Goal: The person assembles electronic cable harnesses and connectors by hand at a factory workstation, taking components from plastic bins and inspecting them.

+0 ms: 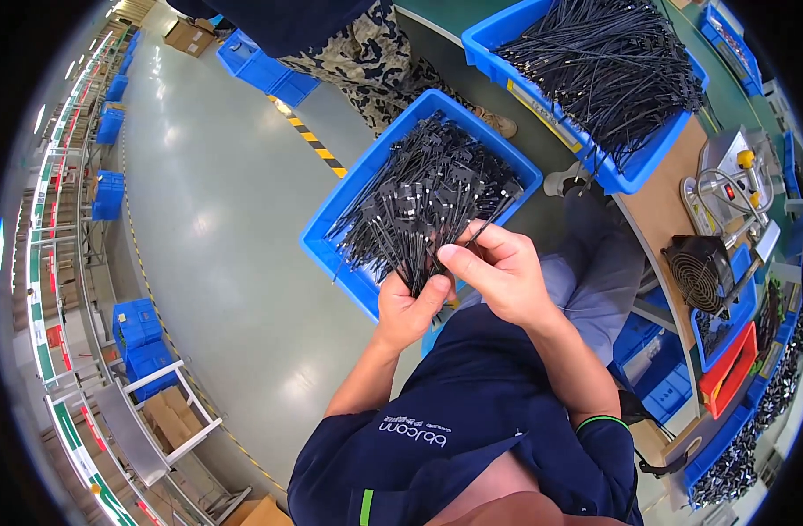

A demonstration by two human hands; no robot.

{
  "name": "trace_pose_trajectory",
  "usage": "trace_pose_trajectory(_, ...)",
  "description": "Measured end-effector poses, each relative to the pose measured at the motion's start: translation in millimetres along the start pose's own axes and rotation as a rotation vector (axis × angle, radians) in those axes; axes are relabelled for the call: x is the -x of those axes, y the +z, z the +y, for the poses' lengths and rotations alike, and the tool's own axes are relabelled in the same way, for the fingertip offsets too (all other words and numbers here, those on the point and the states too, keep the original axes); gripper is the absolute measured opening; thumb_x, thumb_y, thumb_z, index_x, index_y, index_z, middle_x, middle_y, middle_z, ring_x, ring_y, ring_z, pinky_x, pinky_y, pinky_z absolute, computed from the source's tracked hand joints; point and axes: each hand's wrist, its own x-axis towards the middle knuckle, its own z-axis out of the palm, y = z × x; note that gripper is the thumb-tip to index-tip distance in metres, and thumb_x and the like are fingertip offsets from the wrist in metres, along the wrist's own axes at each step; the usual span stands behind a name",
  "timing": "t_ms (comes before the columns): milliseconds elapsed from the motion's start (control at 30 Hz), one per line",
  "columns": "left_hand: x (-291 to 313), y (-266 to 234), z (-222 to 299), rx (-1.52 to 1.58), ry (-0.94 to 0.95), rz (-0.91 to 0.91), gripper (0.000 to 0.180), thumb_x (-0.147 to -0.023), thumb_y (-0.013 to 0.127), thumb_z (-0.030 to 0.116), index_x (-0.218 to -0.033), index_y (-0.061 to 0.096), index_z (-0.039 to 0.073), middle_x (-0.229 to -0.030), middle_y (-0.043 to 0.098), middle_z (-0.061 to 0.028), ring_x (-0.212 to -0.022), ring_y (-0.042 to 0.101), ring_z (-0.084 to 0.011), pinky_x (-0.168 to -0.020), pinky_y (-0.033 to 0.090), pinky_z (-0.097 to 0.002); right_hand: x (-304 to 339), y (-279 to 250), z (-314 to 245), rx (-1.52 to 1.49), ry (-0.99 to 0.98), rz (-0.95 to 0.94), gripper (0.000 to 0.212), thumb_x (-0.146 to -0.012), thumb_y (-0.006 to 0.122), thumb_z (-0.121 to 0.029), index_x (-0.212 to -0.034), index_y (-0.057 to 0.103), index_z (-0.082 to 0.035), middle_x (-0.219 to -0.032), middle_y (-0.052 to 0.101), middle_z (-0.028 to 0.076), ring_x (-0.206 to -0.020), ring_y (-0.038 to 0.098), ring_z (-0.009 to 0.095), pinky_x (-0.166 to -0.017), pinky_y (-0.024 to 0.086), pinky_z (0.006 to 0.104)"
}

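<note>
My left hand (410,307) is closed around a bunch of thin black cables (410,232) with small connector ends, which fan out upward and away from me. Close on its right, my right hand (502,267) pinches a thin black strand at the bunch's right side with thumb and forefinger. Both hands are over the near part of a blue bin (318,237) that holds many more such black cables (463,145). The lower ends of the bunch are partly hidden by my left hand.
Beyond, at the right, a second blue bin (625,182) of black cables rests on the workbench (664,188). A black fan (695,276) and a metal device with a yellow knob (745,159) sit nearby. Another person (357,61) stands ahead. Blue crates (147,337) line the left side.
</note>
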Motion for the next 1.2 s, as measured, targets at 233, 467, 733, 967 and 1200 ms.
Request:
trace_pose_trajectory(233, -6.0, 19.3, 5.1, 0.08, -0.012, 0.188, 0.03, -0.106, 0.061, 0.025, -0.122, 0.066, 0.0, -0.085, 0.068, -0.0022, -0.063, 0.053, -0.0044, -0.055, 0.042, -0.021, 4.0, -0.7, -6.7, -0.024, -0.022, -0.008, 0.009, -0.102, 0.062, -0.005, -0.098, 0.063, 0.003, -0.08, 0.068, 0.005, -0.065, 0.065, 0.011, -0.058, 0.053, 0.0278)
trace_pose_trajectory(467, -7.0, 28.0, 5.2, 0.082, 0.095, 0.272, 0.029, -0.106, 0.061, 0.024, -0.121, 0.067, 0.0, -0.086, 0.068, -0.0031, -0.06, 0.055, -0.0063, -0.052, 0.04, -0.0215, 6.9, -9.4, 4.8, -0.059, -0.068, -0.007, 0.011, -0.103, 0.06, -0.004, -0.104, 0.065, 0.006, -0.094, 0.071, 0.01, -0.074, 0.068, 0.014, -0.067, 0.056, 0.0285)
trace_pose_trajectory(733, -5.4, 29.6, 6.2, 0.171, 0.095, 0.322, 0.025, -0.105, 0.062, 0.021, -0.118, 0.066, 0.0, -0.093, 0.07, -0.008, -0.061, 0.058, -0.0097, -0.052, 0.041, -0.0233, 7.7, -11.5, -7.8, -0.13, -0.024, -0.048, 0.02, -0.104, 0.059, -0.004, -0.119, 0.067, 0.007, -0.104, 0.073, 0.014, -0.077, 0.068, 0.017, -0.069, 0.057, 0.0309)
trace_pose_trajectory(967, -4.2, 32.0, 7.1, 0.127, 0.127, 0.327, 0.021, -0.102, 0.064, 0.009, -0.118, 0.065, -0.004, -0.115, 0.071, -0.013, -0.07, 0.059, -0.0081, -0.062, 0.048, -0.0234, 10.2, -18.3, -6.7, -0.182, 0.095, -0.048, 0.021, -0.104, 0.06, -0.01, -0.119, 0.07, 0.0, -0.1, 0.073, 0.004, -0.061, 0.046, 0.001, -0.055, 0.037, 0.0198)
trace_pose_trajectory(1200, -3.6, 35.0, 11.3, 0.092, 0.092, 0.37, 0.018, -0.097, 0.07, 0.001, -0.114, 0.068, -0.004, -0.114, 0.073, -0.0099, -0.078, 0.062, -0.0075, -0.067, 0.049, -0.0227, 10.4, -22.8, -2.0, -0.212, 0.135, -0.039, 0.02, -0.104, 0.061, -0.01, -0.119, 0.071, 0.001, -0.104, 0.074, 0.004, -0.065, 0.053, 0.002, -0.059, 0.043, 0.02)
